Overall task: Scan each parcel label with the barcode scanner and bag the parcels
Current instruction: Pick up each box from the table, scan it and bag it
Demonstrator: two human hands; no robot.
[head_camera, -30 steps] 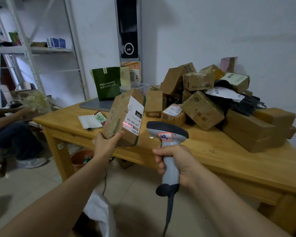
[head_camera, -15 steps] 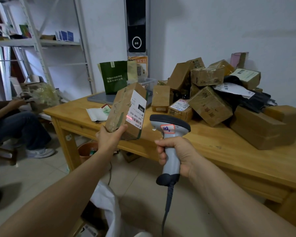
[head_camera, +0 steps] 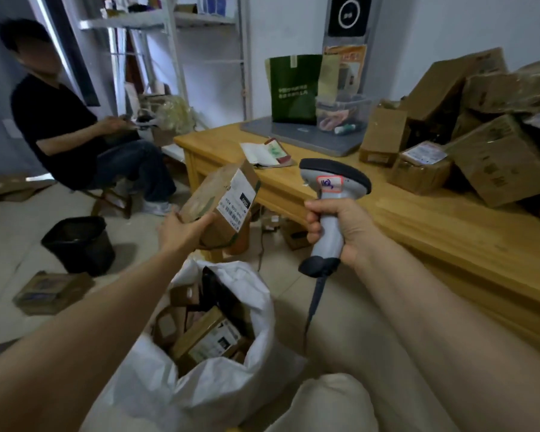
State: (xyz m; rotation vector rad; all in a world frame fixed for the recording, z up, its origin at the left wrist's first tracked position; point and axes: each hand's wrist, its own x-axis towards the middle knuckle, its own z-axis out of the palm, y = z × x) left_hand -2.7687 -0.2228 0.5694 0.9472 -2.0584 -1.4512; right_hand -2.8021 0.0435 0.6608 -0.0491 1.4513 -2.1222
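Observation:
My left hand (head_camera: 183,227) grips a brown cardboard parcel (head_camera: 222,201) from below, tilted, with its white barcode label facing right. It hangs above the mouth of a white woven sack (head_camera: 231,378) on the floor, which holds several boxed parcels. To the right, my right hand (head_camera: 337,226) grips the handle of a grey barcode scanner (head_camera: 332,194); its dark head points left toward the parcel and its cable hangs down. A heap of brown parcels (head_camera: 480,120) lies on the wooden table (head_camera: 434,232) at the right.
A person in dark clothes sits on a stool (head_camera: 75,126) at the left, by metal shelving (head_camera: 169,42). A black bin (head_camera: 78,244) and a flat box (head_camera: 50,291) stand on the floor. A green bag (head_camera: 293,88), a clear tub and a booklet sit on the table.
The view swung left and down. My left hand lowered the parcel from the table edge to above the sack. The red scan line on the label is gone. The scanner stays in my right hand.

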